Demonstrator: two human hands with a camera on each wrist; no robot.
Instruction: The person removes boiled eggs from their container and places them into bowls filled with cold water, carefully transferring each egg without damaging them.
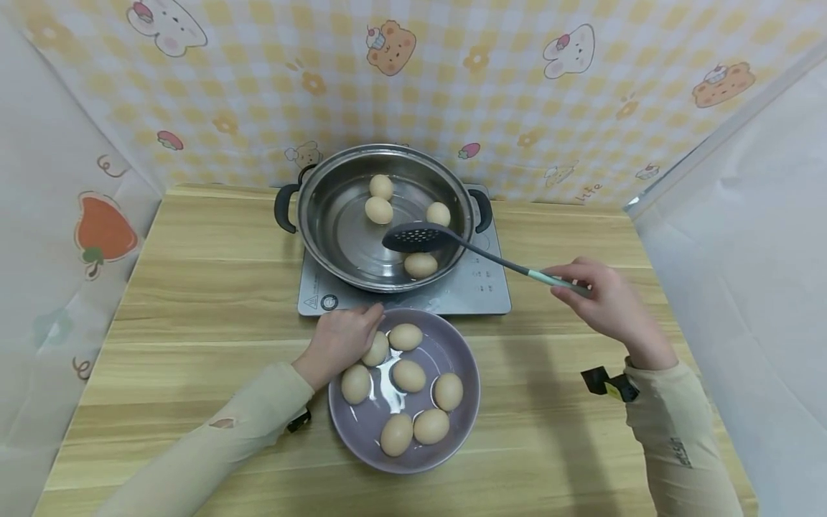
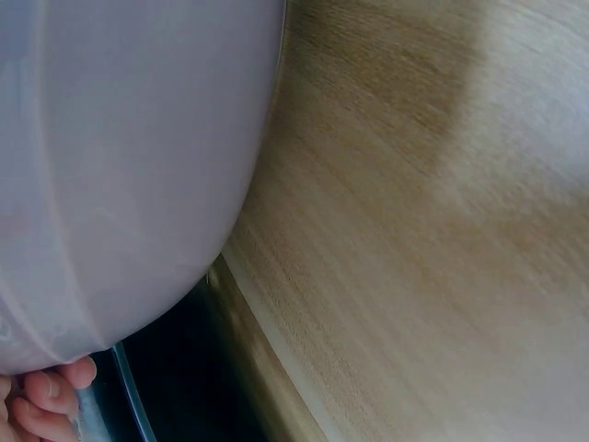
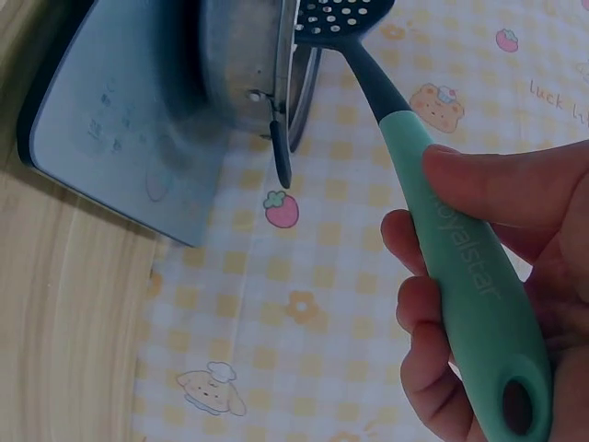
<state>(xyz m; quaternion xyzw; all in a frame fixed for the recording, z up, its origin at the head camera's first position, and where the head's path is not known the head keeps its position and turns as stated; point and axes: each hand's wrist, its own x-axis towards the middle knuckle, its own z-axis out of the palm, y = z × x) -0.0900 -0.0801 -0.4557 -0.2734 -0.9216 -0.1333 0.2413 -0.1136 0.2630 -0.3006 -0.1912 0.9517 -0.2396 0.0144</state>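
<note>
My right hand [image 1: 601, 298] grips the mint-green handle [image 3: 460, 267] of a skimmer [image 1: 497, 260], thumb along one side and fingers curled round the other. Its dark perforated head [image 1: 416, 238] is tilted over the near right part of a steel pot [image 1: 336, 269]. Several brown eggs [image 1: 378, 210] lie in the pot; one egg [image 1: 421, 266] is right beside the skimmer head. My left hand [image 1: 342, 339] holds the upper left rim of a purple bowl [image 1: 466, 424] with several eggs [image 1: 409, 375] in it. In the left wrist view, fingertips [image 2: 51, 391] show against the bowl's outer wall.
The pot stands on a flat grey induction cooker [image 1: 478, 298], its black side handles [image 1: 285, 208] sticking out left and right. Behind the wooden table [image 1: 213, 301] rises a yellow checked backdrop [image 1: 426, 93]. White sheets [image 1: 762, 187] flank both sides.
</note>
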